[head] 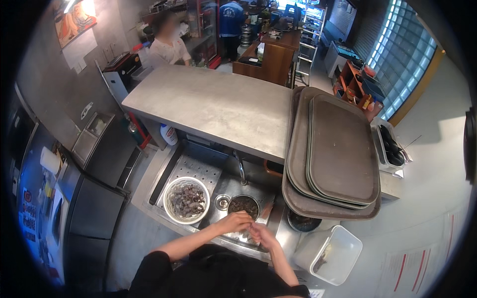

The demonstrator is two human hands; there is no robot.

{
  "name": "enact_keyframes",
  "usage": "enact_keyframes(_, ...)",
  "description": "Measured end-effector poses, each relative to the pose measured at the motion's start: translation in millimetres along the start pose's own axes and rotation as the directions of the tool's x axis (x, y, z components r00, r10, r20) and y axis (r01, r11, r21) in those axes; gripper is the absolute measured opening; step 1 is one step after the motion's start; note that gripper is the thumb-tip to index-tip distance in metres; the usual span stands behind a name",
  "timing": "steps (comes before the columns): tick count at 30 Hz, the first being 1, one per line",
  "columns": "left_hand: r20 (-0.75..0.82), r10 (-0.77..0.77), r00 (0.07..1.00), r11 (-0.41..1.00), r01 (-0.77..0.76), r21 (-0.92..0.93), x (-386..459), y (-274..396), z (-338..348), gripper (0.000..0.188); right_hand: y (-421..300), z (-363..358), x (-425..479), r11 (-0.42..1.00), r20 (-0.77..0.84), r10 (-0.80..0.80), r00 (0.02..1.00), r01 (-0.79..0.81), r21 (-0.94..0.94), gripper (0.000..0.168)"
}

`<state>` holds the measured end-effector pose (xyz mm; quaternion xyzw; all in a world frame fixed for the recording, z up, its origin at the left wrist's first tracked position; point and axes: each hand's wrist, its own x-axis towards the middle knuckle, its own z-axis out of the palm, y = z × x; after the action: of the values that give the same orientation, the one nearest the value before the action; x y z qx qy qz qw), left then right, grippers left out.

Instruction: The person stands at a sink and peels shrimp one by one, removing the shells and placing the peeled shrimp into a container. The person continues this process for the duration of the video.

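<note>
My left hand and my right hand meet at the fingertips over the front of a stainless steel sink. Their fingers are bent, and whatever may lie between them is too small and covered to make out. Just beyond my left hand, a round metal bowl holds dark, wet pieces. Pale pieces lie under my hands in the sink. To the right is a knife with an orange-brown handle, its blade partly hidden. A white plastic colander on the left contains greyish-purple raw seafood.
A faucet rises behind the bowl. Above the sink runs a metal shelf, with stacked brown trays overhanging at right. Below them are a dark bowl and a tilted white tub. A person stands beyond the shelf.
</note>
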<state>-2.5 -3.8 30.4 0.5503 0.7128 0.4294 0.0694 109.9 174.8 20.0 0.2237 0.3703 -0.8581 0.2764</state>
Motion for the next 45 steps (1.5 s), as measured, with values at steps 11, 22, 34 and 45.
enact_keyframes(11,0.441,-0.058,0.896,0.925,-0.117,0.361,2,5,9,0.017,-7,7,-2,0.961,-0.061,0.102,0.993,-0.114,-0.252,0.037)
enact_keyframes(22,0.527,0.006,0.85,0.951,-0.167,0.259,15,8,4,0.011,0,-1,-2,0.963,-0.055,0.145,0.988,-0.153,-0.221,0.033)
enact_keyframes(34,0.513,0.007,0.858,0.971,-0.129,0.203,0,-5,12,0.018,-6,3,-1,0.962,0.001,0.203,0.979,-0.2,-0.189,0.04)
enact_keyframes(45,0.534,0.027,0.845,0.972,-0.146,0.182,3,-1,6,0.019,-8,21,-8,0.95,-0.027,0.166,0.986,-0.167,-0.263,0.032)
